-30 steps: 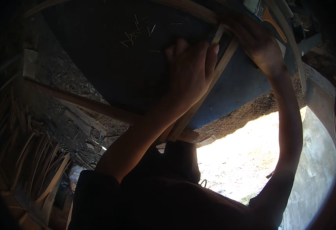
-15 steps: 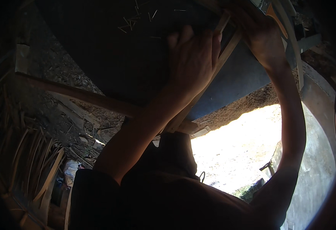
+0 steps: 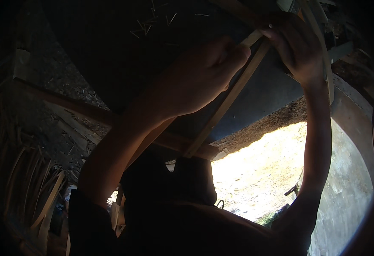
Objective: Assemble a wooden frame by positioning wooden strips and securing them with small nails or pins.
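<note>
A thin pale wooden strip [image 3: 225,104], running diagonally from centre to upper right of the frame, is gripped under the curled left hand [image 3: 204,74] and pinched at its top end by the right hand [image 3: 295,45].

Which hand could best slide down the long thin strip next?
Probably the left hand. It already lies along the middle of the bamboo strip, with bare strip running below it. The right hand pinches the strip's top end, so it seems busy holding that end.
</note>
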The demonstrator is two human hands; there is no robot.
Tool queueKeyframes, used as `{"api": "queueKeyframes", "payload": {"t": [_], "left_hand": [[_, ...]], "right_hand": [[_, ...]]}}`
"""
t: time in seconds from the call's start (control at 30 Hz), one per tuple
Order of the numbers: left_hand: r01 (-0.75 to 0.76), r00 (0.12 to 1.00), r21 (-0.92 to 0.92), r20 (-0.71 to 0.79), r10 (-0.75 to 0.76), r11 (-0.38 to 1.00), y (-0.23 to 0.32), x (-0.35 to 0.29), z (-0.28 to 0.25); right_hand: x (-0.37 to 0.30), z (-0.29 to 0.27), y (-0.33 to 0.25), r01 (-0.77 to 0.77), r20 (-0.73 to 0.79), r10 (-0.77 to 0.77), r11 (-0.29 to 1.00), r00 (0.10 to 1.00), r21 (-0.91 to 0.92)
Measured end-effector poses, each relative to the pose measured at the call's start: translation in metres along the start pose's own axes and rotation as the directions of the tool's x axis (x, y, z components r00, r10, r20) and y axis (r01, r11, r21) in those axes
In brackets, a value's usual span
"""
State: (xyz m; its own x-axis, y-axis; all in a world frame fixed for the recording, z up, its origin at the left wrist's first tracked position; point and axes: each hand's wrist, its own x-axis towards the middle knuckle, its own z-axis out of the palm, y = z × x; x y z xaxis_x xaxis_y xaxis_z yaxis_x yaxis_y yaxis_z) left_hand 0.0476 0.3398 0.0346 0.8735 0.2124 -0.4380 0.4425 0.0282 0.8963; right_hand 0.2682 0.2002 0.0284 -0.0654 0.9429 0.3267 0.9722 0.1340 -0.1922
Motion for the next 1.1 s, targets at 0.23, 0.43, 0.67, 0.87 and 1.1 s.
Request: {"api": "queueKeyframes", "payload": {"t": [0.23,0.43,0.67,0.87,1.1], "left_hand": [[-0.006,0.995,0.281,0.095,-0.022,0.960,0.017,-0.042,-0.018],[-0.157,0.985,0.472,0.017,0.169,0.868,0.019,-0.065,-0.007],[-0.204,0.967,0.479,-0.037,0.252,0.854,0.007,-0.066,0.004],[-0.194,0.969,0.541,-0.026,0.247,0.819,0.001,-0.063,0.006],[-0.149,0.973,0.597,-0.055,0.225,0.788,-0.004,-0.049,0.006]], "right_hand": [[0.016,-0.025,-0.027,0.180,0.165,-0.166,0.981,0.972,-0.072],[0.012,-0.032,-0.041,0.200,0.046,-0.195,0.965,0.980,-0.168],[0.003,-0.032,-0.049,0.104,0.023,-0.102,0.982,0.995,-0.159],[-0.008,-0.024,-0.058,-0.013,0.000,0.014,0.993,1.000,-0.119],[-0.015,-0.005,-0.051,-0.130,0.021,0.131,0.991,0.991,-0.040]]}}
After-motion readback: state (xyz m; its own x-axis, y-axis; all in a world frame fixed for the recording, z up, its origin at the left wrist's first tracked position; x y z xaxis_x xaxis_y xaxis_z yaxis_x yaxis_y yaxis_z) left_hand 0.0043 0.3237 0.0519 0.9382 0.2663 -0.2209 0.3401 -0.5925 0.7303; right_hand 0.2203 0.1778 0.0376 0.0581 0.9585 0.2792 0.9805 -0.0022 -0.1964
